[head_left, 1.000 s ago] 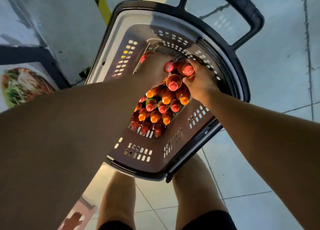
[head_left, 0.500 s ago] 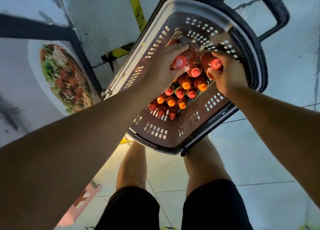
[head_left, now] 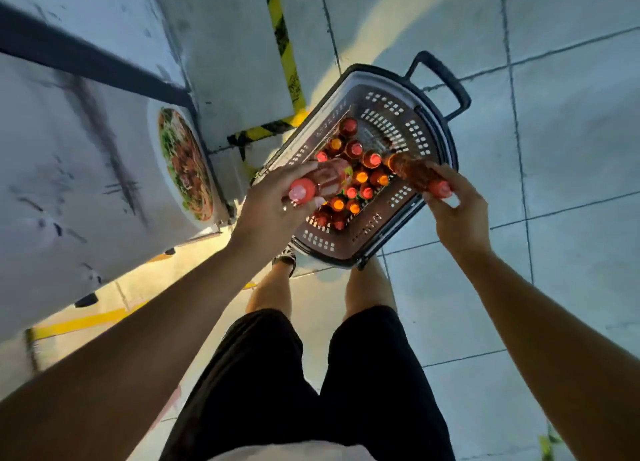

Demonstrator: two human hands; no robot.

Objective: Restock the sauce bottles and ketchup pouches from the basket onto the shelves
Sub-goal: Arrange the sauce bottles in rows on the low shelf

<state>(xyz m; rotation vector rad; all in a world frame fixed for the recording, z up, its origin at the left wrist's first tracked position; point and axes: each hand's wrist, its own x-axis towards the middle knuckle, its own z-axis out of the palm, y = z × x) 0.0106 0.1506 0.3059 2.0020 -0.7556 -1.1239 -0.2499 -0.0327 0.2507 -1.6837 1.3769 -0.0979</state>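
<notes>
Hands: left (head_left: 273, 211), right (head_left: 457, 211) grip bottles | above basket (head_left: 446, 141) rim

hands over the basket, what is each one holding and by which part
Left hand grips a sauce bottle by its neck, near the red cap. Right hand grips another sauce bottle at its cap end.

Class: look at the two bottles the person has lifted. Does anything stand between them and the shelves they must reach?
The shelves are not in view, so the path cannot be judged. Left hand and right hand each hold a sauce bottle clear above the basket.
</notes>
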